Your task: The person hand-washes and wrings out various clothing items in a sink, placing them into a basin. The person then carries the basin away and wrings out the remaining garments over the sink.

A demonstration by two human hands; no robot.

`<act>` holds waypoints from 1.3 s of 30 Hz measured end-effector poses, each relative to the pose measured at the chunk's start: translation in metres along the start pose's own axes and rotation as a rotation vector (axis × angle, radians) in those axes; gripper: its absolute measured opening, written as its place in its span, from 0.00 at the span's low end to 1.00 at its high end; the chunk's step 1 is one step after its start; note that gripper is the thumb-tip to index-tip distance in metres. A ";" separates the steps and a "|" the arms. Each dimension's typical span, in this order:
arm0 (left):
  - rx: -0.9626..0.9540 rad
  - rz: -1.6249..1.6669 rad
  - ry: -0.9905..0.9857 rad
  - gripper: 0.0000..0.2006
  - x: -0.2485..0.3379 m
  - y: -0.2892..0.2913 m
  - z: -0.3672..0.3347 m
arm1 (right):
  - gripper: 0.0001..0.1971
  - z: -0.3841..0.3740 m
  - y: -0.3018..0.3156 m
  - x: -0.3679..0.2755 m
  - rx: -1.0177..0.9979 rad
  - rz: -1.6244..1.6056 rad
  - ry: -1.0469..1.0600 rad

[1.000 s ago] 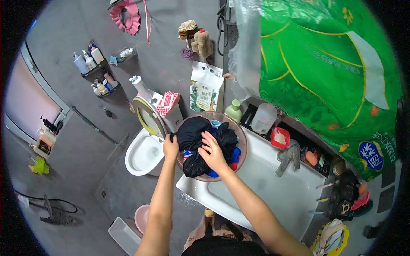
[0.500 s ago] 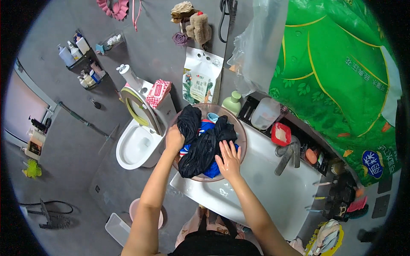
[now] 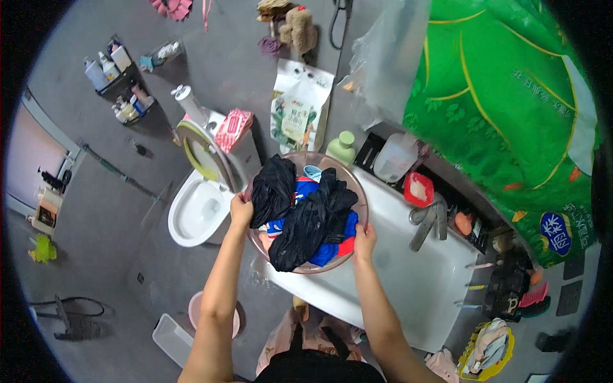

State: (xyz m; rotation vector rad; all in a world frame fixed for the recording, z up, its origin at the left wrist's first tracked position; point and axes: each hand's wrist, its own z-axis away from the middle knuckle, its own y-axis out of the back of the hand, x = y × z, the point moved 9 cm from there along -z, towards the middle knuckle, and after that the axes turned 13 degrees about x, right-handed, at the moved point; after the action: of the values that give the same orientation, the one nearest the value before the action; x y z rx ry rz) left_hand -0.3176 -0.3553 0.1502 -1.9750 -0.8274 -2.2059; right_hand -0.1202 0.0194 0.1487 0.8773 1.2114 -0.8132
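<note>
A translucent brownish-pink basin [image 3: 362,195] holds a heap of wet-looking clothes, at the left end of the white sink. On top lies a crumpled black garment [image 3: 306,223], with a blue garment [image 3: 324,254] showing under it and a red patch near the right rim. My left hand [image 3: 241,209] grips the basin's left rim, fingers closed. On the opposite side, my right hand [image 3: 364,241] is closed on the right rim. The basin's underside is hidden.
Left of the basin stands a white toilet [image 3: 198,214] with its lid up. A green pump bottle [image 3: 342,148] and a grey faucet [image 3: 426,226] are close by. A yellow basket [image 3: 509,348] with cloth sits at lower right; a pink tub [image 3: 195,306] is on the floor.
Both hands have left the clothes and taken hold of the basin's rim on either side. More of the red and blue cloth shows at the right.
</note>
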 end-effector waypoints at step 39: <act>0.840 0.228 0.679 0.07 -0.695 0.459 0.539 | 0.02 0.451 0.047 0.584 -1.150 0.756 -0.025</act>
State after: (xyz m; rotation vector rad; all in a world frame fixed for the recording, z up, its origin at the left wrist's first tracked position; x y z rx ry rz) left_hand 0.4704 -0.7220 -0.3282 -0.8196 -1.0750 -1.7478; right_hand 0.2128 -0.3976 -0.3632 0.2787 0.9728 0.4894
